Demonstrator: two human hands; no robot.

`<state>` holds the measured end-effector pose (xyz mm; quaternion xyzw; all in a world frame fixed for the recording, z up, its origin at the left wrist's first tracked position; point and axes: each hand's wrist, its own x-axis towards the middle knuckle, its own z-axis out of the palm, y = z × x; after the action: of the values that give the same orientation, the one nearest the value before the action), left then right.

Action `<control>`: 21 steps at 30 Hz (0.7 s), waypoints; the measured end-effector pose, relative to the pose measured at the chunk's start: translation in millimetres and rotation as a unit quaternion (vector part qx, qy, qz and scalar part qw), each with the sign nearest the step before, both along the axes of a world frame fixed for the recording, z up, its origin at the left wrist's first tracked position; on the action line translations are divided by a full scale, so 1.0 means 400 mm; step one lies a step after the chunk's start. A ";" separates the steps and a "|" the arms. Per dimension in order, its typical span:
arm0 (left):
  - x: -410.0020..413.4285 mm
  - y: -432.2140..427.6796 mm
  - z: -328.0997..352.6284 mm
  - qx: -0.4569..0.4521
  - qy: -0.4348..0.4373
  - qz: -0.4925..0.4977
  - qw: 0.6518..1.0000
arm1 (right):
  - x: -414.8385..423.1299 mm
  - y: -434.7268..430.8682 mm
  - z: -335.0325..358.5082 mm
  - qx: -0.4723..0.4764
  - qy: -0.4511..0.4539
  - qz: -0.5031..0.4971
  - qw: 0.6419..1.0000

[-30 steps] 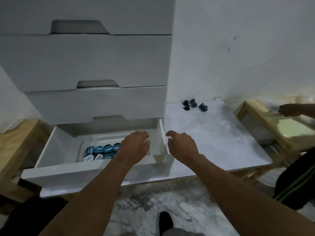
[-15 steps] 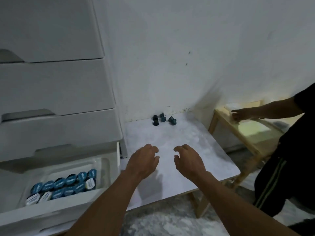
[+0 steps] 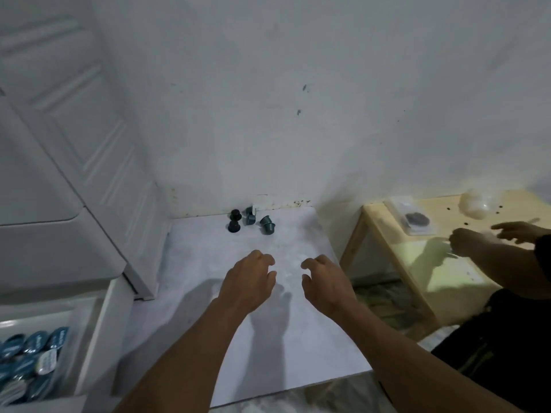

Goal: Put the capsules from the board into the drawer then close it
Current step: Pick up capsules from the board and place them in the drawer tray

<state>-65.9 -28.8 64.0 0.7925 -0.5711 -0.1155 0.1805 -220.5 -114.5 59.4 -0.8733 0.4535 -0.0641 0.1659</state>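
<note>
Both the left hand [image 3: 249, 283] and right hand [image 3: 325, 283] hover empty with fingers loosely spread above the board [image 3: 298, 338], short of four capsules [image 3: 250, 222] lying variously tipped near the wall; drawer [image 3: 98, 332] open, capsule labels unreadable.

Landmark: capsules [image 3: 250, 222], clustered at far edge of white surface [image 3: 268, 338], close to wall [image 3: 298, 114]. No room behind them. Nearer side of capsules: bare surface, open approach. Left hand [image 3: 247, 286] and right hand [image 3: 326, 286] over that stretch, fingers [image 3: 265, 259] loosely curled, nothing held, short of capsules. Left of capsules: cabinet side [image 3: 119, 189] rising as a barrier. Farther left and nearer: drawer [image 3: 98, 338] pulled out, top unobstructed, already part-filled. Right of capsules: surface edge, then wooden table [image 3: 417, 263] with another person's arms [image 3: 492, 251] across it.
</note>
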 end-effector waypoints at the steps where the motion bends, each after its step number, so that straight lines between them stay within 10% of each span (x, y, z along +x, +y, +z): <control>1: 0.009 -0.016 -0.003 0.009 -0.001 0.005 1.000 | 0.009 -0.019 -0.007 0.006 0.000 0.004 1.000; 21: 0.371 -0.499 -0.112 0.039 -0.053 -0.029 0.997 | 0.363 -0.373 -0.144 0.156 -0.022 -0.089 0.983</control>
<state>82.4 -228.5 19.2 0.7872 -0.5973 -0.1010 0.1154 -75.4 -263.8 1.7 -0.7911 0.5305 -0.0260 0.3034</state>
